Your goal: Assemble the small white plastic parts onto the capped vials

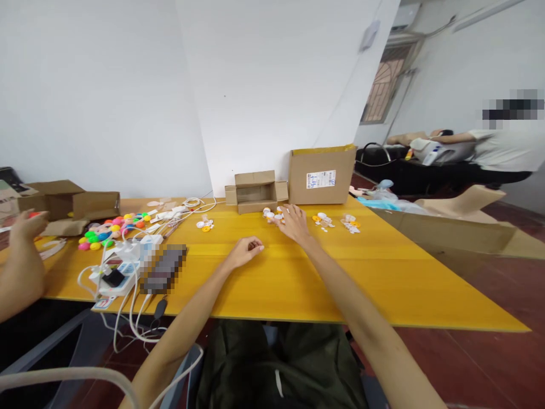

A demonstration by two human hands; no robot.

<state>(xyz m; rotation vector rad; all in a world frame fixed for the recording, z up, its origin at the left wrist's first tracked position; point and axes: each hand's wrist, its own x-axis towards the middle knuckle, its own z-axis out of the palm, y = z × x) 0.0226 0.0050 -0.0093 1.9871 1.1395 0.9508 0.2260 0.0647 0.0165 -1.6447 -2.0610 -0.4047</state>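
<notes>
Just right of the frame's centre, a pile of small parts (268, 215) sits on the yellow-orange counter (276, 284), white and orange pieces heaped together, some rounded and glossy-looking. The right hand (294, 224) reaches over its right side, fingers bent downward; whether that grip is clamped on a piece or merely touching cannot be told. Lower and to the left, the left hand (246, 253) has its fingers loosely curled toward the thumb, and whether anything is inside that grip cannot be told either. Similar clusters lie farther out: a left cluster (205, 225) with white and orange bits, a middle cluster (322, 220) with a clear piece among them, and a right cluster (351, 223), mostly white and clear.

The right hand hides part of the pile, and the pieces are too small and soft to make out singly. At the left edge another person's hand (26, 224) is blurred, its forearm cut off by the frame. The screen of the phone (164, 271), lower left, is pixelated.

Behind the pile, the tall carton (321, 176) bears a white label (321, 179) with print and blue handwriting, too small to read.
</notes>
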